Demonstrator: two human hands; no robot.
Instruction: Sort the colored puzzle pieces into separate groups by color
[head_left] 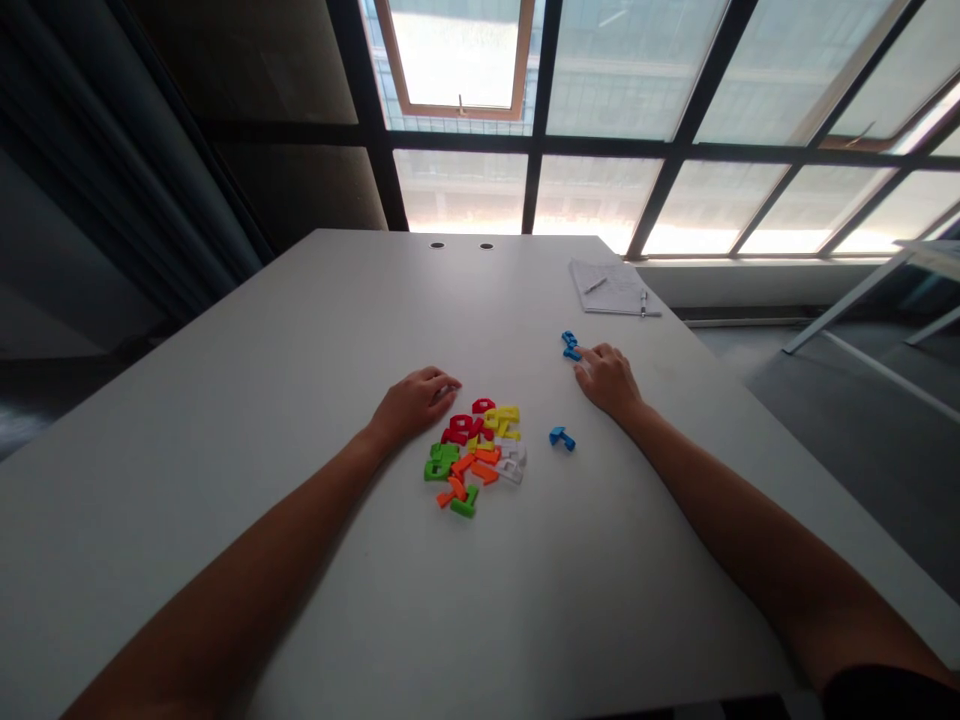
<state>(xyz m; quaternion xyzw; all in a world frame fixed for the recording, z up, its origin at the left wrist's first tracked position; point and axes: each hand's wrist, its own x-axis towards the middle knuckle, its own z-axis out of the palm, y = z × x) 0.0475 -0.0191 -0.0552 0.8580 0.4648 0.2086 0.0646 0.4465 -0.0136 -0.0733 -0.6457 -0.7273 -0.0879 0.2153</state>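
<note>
Heap of coloured pieces [476, 455] is lying mid-worktop [225, 450], with green, orange, red, yellow and white mixed together; in my judgement this part is standing unsorted. Single blue piece [561, 438] is sitting just right of the heap, apart from it. Left hand [412, 405] is resting at the heap's far left edge, fingers curling under; I cannot tell whether they are enclosing anything. Right hand [609, 382] is lying flat farther right, fingers together and unclamped, forefinger tip touching the blue pair [571, 346]. Only blue is lying separated. Paper sheet [611, 288] and pen [643, 302] are lying far right.
</note>
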